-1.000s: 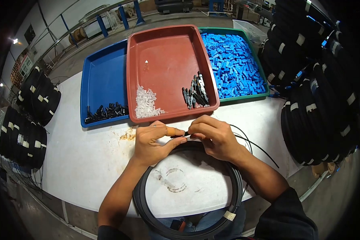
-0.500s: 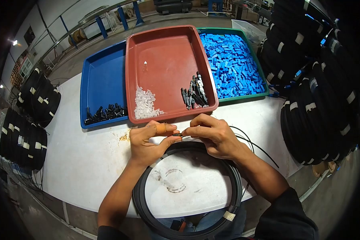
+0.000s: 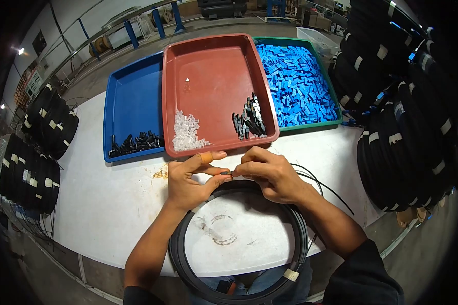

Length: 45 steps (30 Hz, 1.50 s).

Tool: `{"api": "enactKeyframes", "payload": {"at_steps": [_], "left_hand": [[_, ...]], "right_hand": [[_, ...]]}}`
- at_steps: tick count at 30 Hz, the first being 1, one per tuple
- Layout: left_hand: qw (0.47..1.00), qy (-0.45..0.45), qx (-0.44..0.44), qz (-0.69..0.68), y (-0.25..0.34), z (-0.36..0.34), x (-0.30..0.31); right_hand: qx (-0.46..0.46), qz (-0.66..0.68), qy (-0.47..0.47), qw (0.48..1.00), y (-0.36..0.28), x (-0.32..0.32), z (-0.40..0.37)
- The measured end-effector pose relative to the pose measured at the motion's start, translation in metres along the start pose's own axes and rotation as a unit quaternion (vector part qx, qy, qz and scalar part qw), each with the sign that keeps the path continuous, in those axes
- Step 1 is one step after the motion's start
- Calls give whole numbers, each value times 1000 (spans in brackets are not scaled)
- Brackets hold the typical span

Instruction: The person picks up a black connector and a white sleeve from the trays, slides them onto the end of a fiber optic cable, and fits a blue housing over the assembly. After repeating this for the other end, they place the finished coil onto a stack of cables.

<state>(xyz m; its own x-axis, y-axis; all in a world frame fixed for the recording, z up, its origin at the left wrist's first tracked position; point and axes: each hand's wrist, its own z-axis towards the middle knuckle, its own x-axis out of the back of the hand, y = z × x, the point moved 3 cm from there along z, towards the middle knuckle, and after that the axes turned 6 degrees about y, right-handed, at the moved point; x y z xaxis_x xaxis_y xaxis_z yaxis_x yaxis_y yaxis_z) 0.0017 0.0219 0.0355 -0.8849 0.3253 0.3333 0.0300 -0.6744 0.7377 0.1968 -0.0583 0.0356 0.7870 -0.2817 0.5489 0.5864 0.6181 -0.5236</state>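
Note:
My left hand (image 3: pixel 188 180) pinches a small dark connector (image 3: pixel 226 173) between thumb and a finger, its index finger lifted clear and wearing an orange band. Opposite it, my right hand (image 3: pixel 275 175) is closed with fingertips together at the connector's right end. A thin black cable (image 3: pixel 336 194) comes out behind the right hand and curves to the right; the part within the fingers is mostly hidden. Below both hands lies a coil of black cable (image 3: pixel 301 239) with a pale tape tag, reaching past the table's near edge.
Ahead, a red tray (image 3: pixel 213 76) holds clear plastic pieces (image 3: pixel 187 133) and dark connectors (image 3: pixel 248 119). It stands between a blue tray (image 3: pixel 135 96) with black parts and a green tray (image 3: pixel 336 109) of blue clips. Cable coils are stacked left (image 3: pixel 28 175) and right (image 3: pixel 387 152) of the white table (image 3: pixel 102 213).
My left index finger has lifted away from the connector and straightened. The right hand stays closed in nearly the same place. The view has shifted slightly.

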Motion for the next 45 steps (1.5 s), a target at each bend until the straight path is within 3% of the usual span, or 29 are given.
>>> {"api": "enactKeyframes", "payload": {"at_steps": [10, 12, 14, 16, 19, 21, 25, 26, 28, 30, 32, 36, 38, 42, 45], "left_hand": [[998, -45, 28, -38, 5, 2, 0], [998, -38, 17, -56, 2, 8, 4], [995, 30, 52, -84, -11, 16, 15], [998, 62, 2, 31, -15, 39, 35], [991, 23, 24, 130, -25, 67, 55], [946, -73, -67, 309, -30, 77, 58], [912, -140, -146, 356, -43, 94, 49], [913, -141, -146, 355, -45, 97, 46], [864, -216, -126, 436, -48, 102, 38], [836, -205, -151, 487, -60, 104, 35], [799, -209, -96, 556, -63, 110, 33], [799, -184, -119, 560, -71, 112, 28], [840, -227, -62, 488, -65, 114, 31], [874, -236, -56, 421, -62, 114, 35], [926, -164, -44, 336, -63, 116, 38]], "right_hand": [[16, 3, -7, 1000, -6, 0, 1], [6, 2, -7, 1000, -5, -1, 0], [9, 0, -8, 1000, -7, 0, 1], [-11, 16, -10, 1000, -5, -1, 1], [-27, 28, -10, 999, -5, 0, 0], [-33, 32, -11, 999, -5, 1, 3], [-63, 23, -2, 998, -9, 1, 6], [-64, 22, -3, 998, -9, 1, 6], [-101, 43, -6, 994, -7, 1, 6], [-106, 42, -10, 993, -4, 0, 5], [-110, 57, -4, 992, -3, 0, 5], [-115, 63, -7, 991, -1, 0, 5], [-126, 77, -7, 989, 0, 0, 4], [-129, 74, -8, 989, 0, -1, 4], [-125, 76, -5, 989, -1, -1, 4]]}}
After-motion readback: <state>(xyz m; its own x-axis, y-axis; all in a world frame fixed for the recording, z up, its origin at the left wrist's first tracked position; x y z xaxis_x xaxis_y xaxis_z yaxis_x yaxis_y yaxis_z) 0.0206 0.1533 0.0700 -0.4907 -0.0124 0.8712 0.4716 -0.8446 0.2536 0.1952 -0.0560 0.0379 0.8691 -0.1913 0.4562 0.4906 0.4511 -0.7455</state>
